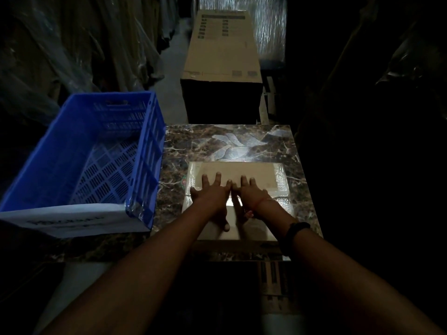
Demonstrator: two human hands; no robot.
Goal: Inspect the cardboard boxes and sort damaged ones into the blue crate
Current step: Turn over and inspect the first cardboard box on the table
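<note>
A flat brown cardboard box (261,175), taped with clear film at its ends, lies on the marbled table top (210,141). My left hand (212,194) rests on its top with fingers spread and straight, the thumb down over the near face. My right hand (251,194) lies beside it, fingers straight on the same top, index fingers almost touching. The blue crate (150,131) stands at the left of the table with nothing inside, a white paper label (70,221) on its near wall.
A long tall cardboard box (222,52) stands on the floor beyond the table's far edge. Plastic-covered goods (72,44) line the dark aisle at left; the right side is black. Another printed carton (275,281) shows below the table's near edge.
</note>
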